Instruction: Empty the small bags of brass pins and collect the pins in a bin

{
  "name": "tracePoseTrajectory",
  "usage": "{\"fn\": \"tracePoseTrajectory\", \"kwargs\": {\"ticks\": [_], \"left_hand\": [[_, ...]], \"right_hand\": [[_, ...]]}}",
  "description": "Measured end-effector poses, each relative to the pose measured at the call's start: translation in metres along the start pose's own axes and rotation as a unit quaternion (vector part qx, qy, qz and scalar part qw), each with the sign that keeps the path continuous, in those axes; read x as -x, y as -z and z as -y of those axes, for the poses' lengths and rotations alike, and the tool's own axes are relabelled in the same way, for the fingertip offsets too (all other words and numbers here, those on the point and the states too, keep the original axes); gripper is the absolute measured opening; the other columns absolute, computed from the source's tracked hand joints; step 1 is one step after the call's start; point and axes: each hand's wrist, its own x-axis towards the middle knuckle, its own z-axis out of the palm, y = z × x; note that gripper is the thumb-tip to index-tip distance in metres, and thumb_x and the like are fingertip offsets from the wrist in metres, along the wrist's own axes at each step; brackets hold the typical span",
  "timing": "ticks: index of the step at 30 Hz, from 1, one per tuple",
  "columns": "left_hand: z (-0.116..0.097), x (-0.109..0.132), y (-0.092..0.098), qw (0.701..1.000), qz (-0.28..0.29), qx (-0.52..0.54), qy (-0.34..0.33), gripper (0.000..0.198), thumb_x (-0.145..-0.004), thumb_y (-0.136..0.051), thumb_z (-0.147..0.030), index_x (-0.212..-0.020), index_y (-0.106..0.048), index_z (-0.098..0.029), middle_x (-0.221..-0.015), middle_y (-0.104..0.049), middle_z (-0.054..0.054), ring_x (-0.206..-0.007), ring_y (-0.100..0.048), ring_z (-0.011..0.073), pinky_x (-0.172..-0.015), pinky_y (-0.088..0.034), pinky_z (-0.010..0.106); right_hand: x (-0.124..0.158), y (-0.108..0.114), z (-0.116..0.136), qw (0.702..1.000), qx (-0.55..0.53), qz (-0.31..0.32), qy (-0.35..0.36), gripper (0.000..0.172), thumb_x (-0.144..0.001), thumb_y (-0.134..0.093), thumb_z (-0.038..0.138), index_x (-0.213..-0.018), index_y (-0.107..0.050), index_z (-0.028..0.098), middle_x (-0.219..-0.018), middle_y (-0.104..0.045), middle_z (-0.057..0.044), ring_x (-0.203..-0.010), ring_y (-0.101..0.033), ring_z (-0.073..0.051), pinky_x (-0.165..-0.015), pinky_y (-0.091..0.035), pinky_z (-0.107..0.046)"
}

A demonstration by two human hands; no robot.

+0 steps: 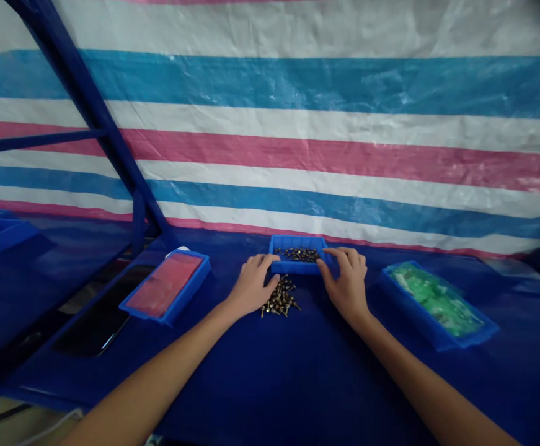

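A small blue plastic bin [295, 267] stands on the dark blue tabletop, holding many small brass-and-dark screw-like pieces [301, 254]. My left hand [253, 286] is at its left front corner, index fingertip at the rim and thumb lower down, beside a loose pile of the same pieces [281, 298]. That pile lies on the table just in front of the bin. On the opposite side, my right hand [348, 282] has its thumb against the front right corner and its fingers curved along the right side. The outer fingers of both hands are partly hidden.
To the left, a blue bin [190, 296] has a pink-red top surface, with a dark phone-like slab [95, 322] beside it. Right of me stands a blue bin [437, 334] of green, plastic-looking material. A striped sheet [325, 155] hangs behind; a blue metal frame [97, 118] rises at left.
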Motion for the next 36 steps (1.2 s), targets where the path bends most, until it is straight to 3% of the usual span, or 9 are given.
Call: {"fn": "tracePoseTrajectory", "kwargs": {"ticks": [3, 8, 12, 19, 23, 28, 36], "left_hand": [[0.0, 0.0, 0.0, 1.0, -0.001, -0.001, -0.002, 0.032, -0.09, -0.052, -0.023, -0.122, -0.048, -0.026, -0.116, -0.057, 0.006, -0.109, -0.051, 0.0265, -0.093, -0.041, 0.044], [-0.001, 0.001, 0.0, 1.0, 0.0, -0.007, -0.002, 0.031, -0.09, -0.05, -0.02, -0.121, -0.048, -0.027, -0.118, -0.057, 0.005, -0.109, -0.051, 0.0259, -0.094, -0.04, 0.043], [-0.001, 0.001, 0.0, 1.0, 0.001, -0.009, 0.002, 0.032, -0.09, -0.05, -0.02, -0.121, -0.048, -0.027, -0.118, -0.057, 0.005, -0.11, -0.05, 0.0264, -0.094, -0.04, 0.044], [-0.002, 0.0, 0.0, 1.0, 0.002, -0.005, 0.0, 0.032, -0.089, -0.051, -0.02, -0.121, -0.049, -0.027, -0.118, -0.057, 0.005, -0.11, -0.051, 0.0261, -0.094, -0.041, 0.044], [-0.001, 0.0, 0.0, 1.0, -0.001, -0.006, 0.001, 0.032, -0.089, -0.052, -0.019, -0.12, -0.049, -0.027, -0.118, -0.057, 0.005, -0.109, -0.051, 0.0261, -0.094, -0.041, 0.044], [-0.001, 0.0, 0.0, 1.0, 0.003, -0.005, -0.001, 0.033, -0.089, -0.051, -0.02, -0.121, -0.049, -0.027, -0.119, -0.057, 0.006, -0.11, -0.051, 0.0267, -0.093, -0.041, 0.044], [-0.001, 0.0, 0.0, 1.0, 0.002, -0.007, 0.001, 0.033, -0.089, -0.052, -0.019, -0.121, -0.049, -0.027, -0.118, -0.057, 0.006, -0.109, -0.051, 0.0268, -0.092, -0.042, 0.044]], "right_hand": [[0.003, 0.006, 0.007, 0.997, -0.039, 0.04, 0.049, 0.018, -0.093, -0.054, 0.029, -0.108, -0.061, 0.023, -0.103, -0.059, -0.008, -0.097, -0.051, -0.024, -0.085, -0.041, -0.042], [0.013, 0.009, 0.019, 0.95, -0.119, 0.229, 0.176, 0.013, -0.094, -0.051, 0.024, -0.101, -0.062, 0.022, -0.094, -0.061, -0.005, -0.09, -0.052, -0.02, -0.084, -0.046, -0.037], [0.014, 0.001, 0.017, 0.942, -0.098, 0.277, 0.162, 0.018, -0.095, -0.049, 0.021, -0.107, -0.062, 0.022, -0.098, -0.061, -0.006, -0.092, -0.053, -0.021, -0.084, -0.049, -0.04], [0.012, 0.001, 0.015, 0.942, -0.109, 0.286, 0.136, 0.008, -0.093, -0.053, 0.022, -0.092, -0.061, 0.02, -0.089, -0.063, -0.004, -0.086, -0.057, -0.019, -0.077, -0.052, -0.036], [0.014, 0.005, 0.019, 0.937, -0.132, 0.28, 0.159, 0.008, -0.094, -0.053, 0.024, -0.096, -0.06, 0.021, -0.088, -0.064, -0.004, -0.084, -0.059, -0.018, -0.075, -0.052, -0.034], [0.016, 0.009, 0.021, 0.943, -0.163, 0.212, 0.196, 0.017, -0.095, -0.05, 0.02, -0.109, -0.059, 0.022, -0.102, -0.065, -0.006, -0.094, -0.059, -0.018, -0.086, -0.051, -0.036], [0.016, 0.007, 0.019, 0.961, -0.174, 0.141, 0.162, 0.019, -0.093, -0.053, 0.02, -0.109, -0.062, 0.024, -0.097, -0.066, -0.005, -0.091, -0.062, -0.018, -0.082, -0.054, -0.035]]}}
